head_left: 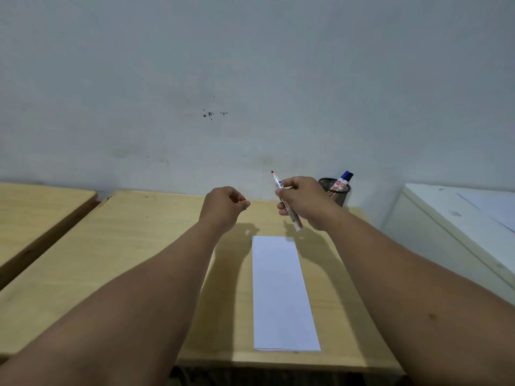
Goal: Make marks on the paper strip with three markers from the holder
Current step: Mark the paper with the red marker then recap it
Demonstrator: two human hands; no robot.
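Note:
A white paper strip (282, 293) lies lengthwise on the wooden table (133, 246), blank as far as I can see. My right hand (305, 201) holds an uncapped red marker (292, 215) above the strip's far end, its red tip pointing up. My left hand (224, 207) is closed around the marker's red cap (243, 199), of which only a bit shows between the fingers. A dark mesh holder (335, 195) stands at the back right by the wall, behind my right hand. Two markers (342, 183) lean in it, one with a blue cap.
A second wooden table (33, 218) stands to the left across a narrow gap. A white cabinet (459, 232) sits close on the right. A grey wall (250, 93) rises right behind the table.

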